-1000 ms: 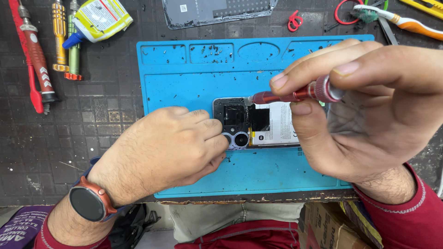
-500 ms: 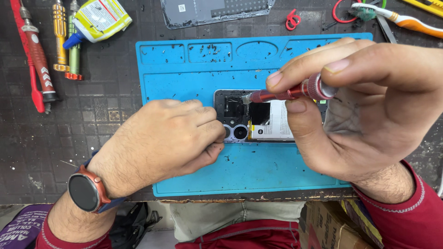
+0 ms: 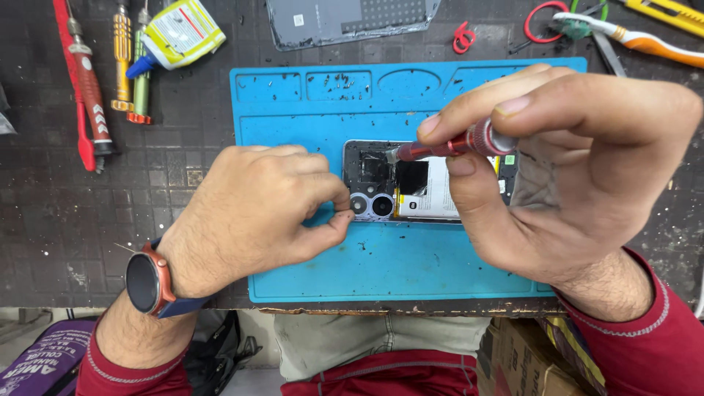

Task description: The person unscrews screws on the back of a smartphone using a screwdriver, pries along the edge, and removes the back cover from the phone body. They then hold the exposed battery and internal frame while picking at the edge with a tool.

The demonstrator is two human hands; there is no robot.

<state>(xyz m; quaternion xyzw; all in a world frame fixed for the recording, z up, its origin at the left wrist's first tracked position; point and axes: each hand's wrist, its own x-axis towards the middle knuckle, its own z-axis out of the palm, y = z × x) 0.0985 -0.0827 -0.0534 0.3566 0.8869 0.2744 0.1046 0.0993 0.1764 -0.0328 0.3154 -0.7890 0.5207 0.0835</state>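
Opened smartphone (image 3: 429, 192) lies flat on the blue repair mat (image 3: 381, 264), back cover off, between the two hands. Long axis runs left-right; camera end points at the left hand, two round lenses at its lower left corner. White battery label visible mid-body.

Left hand (image 3: 253, 216) is curled closed, thumb and forefinger pinching at the phone's camera corner, touching the edge. Cannot tell if anything small sits in the pinch.

Right hand (image 3: 579, 172) grips a red precision screwdriver (image 3: 447, 149) between thumb and fingers, index tip on the cap end. Shaft lies nearly horizontal, tip pointing left and slightly down, landing on the black area above the lenses.

Around:
- beyond the left hand: red-handled tool (image 3: 88, 95), yellow and green drivers (image 3: 132, 66), glue bottle (image 3: 176, 33) with blue nozzle
- beyond the phone: grey back cover (image 3: 352, 18), cut by the top edge
- beyond the right hand: toothbrush (image 3: 631, 37), red ring (image 3: 543, 18), small red clip (image 3: 462, 37)
- smartwatch (image 3: 147, 282) on left wrist

Hidden: the right hand covers the phone's right end. Exact tip contact is hard to make out. Mat trays hold dark specks, too small to identify.
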